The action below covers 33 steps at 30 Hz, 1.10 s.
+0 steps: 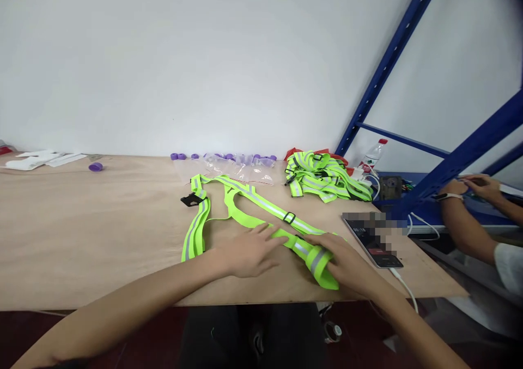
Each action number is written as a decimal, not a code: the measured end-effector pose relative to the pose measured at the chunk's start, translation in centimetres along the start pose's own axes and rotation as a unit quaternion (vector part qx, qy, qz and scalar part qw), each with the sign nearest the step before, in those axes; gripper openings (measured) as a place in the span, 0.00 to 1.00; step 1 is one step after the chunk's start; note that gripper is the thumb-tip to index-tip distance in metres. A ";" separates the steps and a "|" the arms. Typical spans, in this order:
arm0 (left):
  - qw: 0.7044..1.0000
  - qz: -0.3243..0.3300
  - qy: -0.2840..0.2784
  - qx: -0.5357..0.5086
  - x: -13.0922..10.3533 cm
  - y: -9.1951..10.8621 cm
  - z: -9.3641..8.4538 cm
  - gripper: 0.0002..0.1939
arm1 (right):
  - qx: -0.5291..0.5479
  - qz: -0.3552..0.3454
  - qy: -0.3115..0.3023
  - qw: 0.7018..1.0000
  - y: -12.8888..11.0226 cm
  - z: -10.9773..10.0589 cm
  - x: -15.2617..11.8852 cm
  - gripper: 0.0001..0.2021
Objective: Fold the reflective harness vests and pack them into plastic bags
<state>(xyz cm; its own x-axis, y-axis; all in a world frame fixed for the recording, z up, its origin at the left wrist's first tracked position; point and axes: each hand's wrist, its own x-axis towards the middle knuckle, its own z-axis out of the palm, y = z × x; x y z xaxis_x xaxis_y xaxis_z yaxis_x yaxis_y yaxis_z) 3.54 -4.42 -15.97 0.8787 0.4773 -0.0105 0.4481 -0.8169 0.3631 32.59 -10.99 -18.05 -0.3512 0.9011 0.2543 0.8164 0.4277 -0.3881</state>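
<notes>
A neon-yellow reflective strap harness with silver stripes lies spread on the wooden table in front of me. My left hand has its fingers spread, their tips on the lower strap near its middle. My right hand closes on the right end of the harness, where the strap folds over in a loop; part of the loop is hidden behind the fingers. A black buckle sits at the harness's left side, and a black slider is on the upper strap.
A heap of similar straps lies at the back right, near a bottle. Clear plastic bags and purple rolls line the wall. A phone with a cable lies right. Beyond a blue frame, another person's hands work.
</notes>
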 end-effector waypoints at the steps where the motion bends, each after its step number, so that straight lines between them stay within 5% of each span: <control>1: 1.000 -0.008 -0.018 -0.001 0.8 0.0 1.0 0.35 | -0.002 0.008 0.014 1.000 0.0 0.0 0.0 0.27; 4: 0.998 -0.044 -0.053 -0.012 2.2 -0.6 2.7 0.42 | -0.015 0.017 0.076 0.997 -0.1 -0.1 -0.7 0.22; 8: 0.992 -0.112 -0.062 0.010 2.8 -2.4 2.1 0.43 | -0.067 -0.019 0.115 0.991 -0.4 0.4 -2.2 0.16; 14: 0.992 -0.117 -0.024 0.032 3.5 -6.5 0.1 0.37 | -0.153 -0.047 0.093 0.983 -3.8 3.0 -3.9 0.18; 18: 0.996 -0.075 -0.010 0.045 3.8 -8.4 -0.5 0.30 | -0.076 -0.082 0.041 0.993 -6.1 2.7 -4.4 0.25; 24: 0.993 -0.071 0.017 0.089 3.4 -6.7 -0.6 0.24 | 0.023 -0.016 0.046 0.999 -3.3 0.2 -4.5 0.28; 28: 0.990 0.019 0.065 0.120 3.5 -4.6 0.3 0.25 | 0.055 0.031 -0.042 0.997 -1.0 0.3 -3.4 0.28; 33: 0.988 0.074 0.033 0.129 3.8 -4.5 1.9 0.23 | 0.061 0.037 -0.120 0.990 -0.8 0.0 -1.8 0.28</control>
<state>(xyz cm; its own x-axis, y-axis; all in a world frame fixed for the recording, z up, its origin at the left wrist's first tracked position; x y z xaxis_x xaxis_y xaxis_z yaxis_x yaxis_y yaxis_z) 5.20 0.48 -19.43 0.9292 0.3587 0.0887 0.3493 -0.9311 0.1054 32.56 -12.92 -18.17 -0.4041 0.9147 0.0092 0.7875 0.3530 -0.5052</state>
